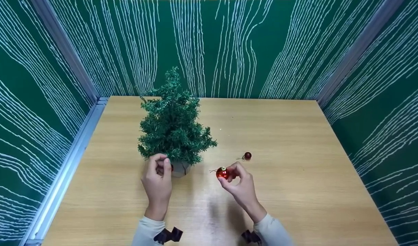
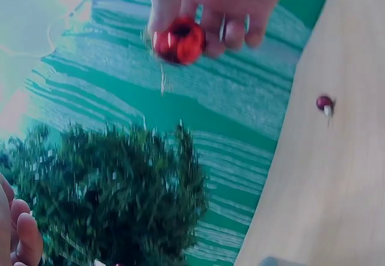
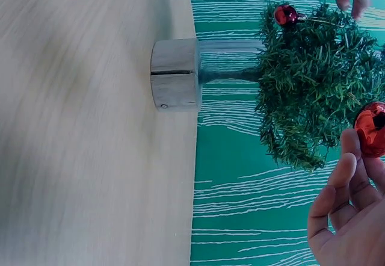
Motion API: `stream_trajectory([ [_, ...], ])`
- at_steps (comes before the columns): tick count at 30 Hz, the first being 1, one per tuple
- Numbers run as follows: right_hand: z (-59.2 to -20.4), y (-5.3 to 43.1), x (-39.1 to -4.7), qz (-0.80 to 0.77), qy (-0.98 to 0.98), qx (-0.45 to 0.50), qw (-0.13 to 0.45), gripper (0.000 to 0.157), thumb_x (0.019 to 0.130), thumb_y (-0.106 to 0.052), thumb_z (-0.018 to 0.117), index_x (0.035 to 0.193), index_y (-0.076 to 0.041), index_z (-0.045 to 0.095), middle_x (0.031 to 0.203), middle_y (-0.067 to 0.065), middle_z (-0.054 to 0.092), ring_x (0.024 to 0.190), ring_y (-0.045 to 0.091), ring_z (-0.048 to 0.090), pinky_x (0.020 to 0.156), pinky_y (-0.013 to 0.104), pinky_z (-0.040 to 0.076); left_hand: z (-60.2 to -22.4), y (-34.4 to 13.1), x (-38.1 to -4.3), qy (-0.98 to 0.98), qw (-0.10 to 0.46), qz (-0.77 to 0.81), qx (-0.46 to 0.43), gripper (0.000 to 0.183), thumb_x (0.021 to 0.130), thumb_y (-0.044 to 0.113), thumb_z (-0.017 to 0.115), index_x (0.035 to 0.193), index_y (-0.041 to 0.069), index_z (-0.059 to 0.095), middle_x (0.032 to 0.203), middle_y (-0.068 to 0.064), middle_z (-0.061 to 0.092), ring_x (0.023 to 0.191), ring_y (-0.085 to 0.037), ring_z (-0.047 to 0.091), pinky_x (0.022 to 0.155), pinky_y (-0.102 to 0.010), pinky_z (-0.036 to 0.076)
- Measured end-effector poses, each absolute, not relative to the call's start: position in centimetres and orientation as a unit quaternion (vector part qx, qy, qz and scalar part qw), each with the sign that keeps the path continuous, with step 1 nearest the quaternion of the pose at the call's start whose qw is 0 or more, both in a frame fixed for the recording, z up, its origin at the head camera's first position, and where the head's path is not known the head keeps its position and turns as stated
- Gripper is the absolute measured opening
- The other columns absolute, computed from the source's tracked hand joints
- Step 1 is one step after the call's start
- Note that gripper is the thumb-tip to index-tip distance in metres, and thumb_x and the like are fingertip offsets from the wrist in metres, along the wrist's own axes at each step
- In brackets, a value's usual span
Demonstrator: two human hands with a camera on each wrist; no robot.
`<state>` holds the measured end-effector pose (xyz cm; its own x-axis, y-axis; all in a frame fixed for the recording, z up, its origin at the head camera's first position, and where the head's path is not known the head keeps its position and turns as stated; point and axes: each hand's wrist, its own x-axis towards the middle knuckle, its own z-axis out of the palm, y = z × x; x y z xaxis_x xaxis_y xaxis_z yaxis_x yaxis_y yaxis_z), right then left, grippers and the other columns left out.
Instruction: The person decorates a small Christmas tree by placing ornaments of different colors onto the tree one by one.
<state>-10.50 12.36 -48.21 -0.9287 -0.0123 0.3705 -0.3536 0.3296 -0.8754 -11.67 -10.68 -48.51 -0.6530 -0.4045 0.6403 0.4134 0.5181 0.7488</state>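
Observation:
A small green Christmas tree stands left of the table's middle, on a pale round base. My right hand pinches a shiny red bauble between thumb and fingers, its wire hook pointing left. It is held to the right of the tree's base. My left hand is at the tree's lower left branches, thumb and forefinger bent close to each other. Just beside these fingers a darker red bauble hangs among the branches; in the head view the left hand mostly hides it.
Another dark red bauble with a wire hook lies on the wooden table, beyond my right hand. Green walls with white wavy lines enclose the table at the back and both sides. A metal rail runs along the left edge.

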Motion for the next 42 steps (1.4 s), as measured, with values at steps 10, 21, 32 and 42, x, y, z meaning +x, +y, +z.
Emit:
stream_trajectory([
  [10, -48.1, 11.9, -10.7, 0.567, -0.796, 0.135, 0.164, 0.025, 0.072, 0.005, 0.078, 0.089, 0.0, 0.061, 0.074, 0.003, 0.062, 0.064, 0.03, 0.058, 0.064, 0.021, 0.045, -48.8, -8.9, -11.5, -0.768, 0.413, -0.489, -0.033, 0.005, 0.089, 0.005, 0.065, 0.093, 0.008, 0.065, 0.071, 0.0, 0.061, 0.061, -0.009, 0.052, 0.054, -0.018, 0.043],
  [21, -47.7, 11.6, -10.7, 0.566, -0.794, 0.148, 0.167, 0.024, 0.073, 0.005, 0.078, 0.091, 0.001, 0.062, 0.075, 0.006, 0.064, 0.065, 0.034, 0.058, 0.064, 0.022, 0.046, -48.7, -8.1, -11.4, -0.78, 0.371, -0.5, -0.063, 0.004, 0.094, 0.011, 0.064, 0.095, 0.007, 0.065, 0.072, 0.001, 0.063, 0.062, -0.007, 0.055, 0.054, -0.018, 0.046],
  [32, -47.2, 11.4, -10.7, 0.567, -0.791, 0.158, 0.168, 0.026, 0.072, 0.005, 0.078, 0.093, 0.0, 0.064, 0.077, 0.004, 0.065, 0.065, 0.033, 0.059, 0.064, 0.028, 0.049, -48.4, -7.0, -11.1, -0.787, 0.355, -0.498, -0.076, 0.002, 0.092, 0.01, 0.067, 0.093, 0.009, 0.066, 0.071, 0.005, 0.062, 0.06, -0.004, 0.054, 0.052, -0.019, 0.047],
  [42, -46.7, 11.3, -10.6, 0.569, -0.786, 0.165, 0.175, 0.026, 0.073, 0.005, 0.078, 0.094, 0.001, 0.064, 0.077, 0.006, 0.065, 0.064, 0.032, 0.059, 0.064, 0.028, 0.049, -48.0, -6.1, -10.9, -0.8, 0.326, -0.493, -0.1, 0.006, 0.088, 0.01, 0.072, 0.092, 0.012, 0.068, 0.074, 0.006, 0.064, 0.061, -0.002, 0.055, 0.055, -0.014, 0.046],
])
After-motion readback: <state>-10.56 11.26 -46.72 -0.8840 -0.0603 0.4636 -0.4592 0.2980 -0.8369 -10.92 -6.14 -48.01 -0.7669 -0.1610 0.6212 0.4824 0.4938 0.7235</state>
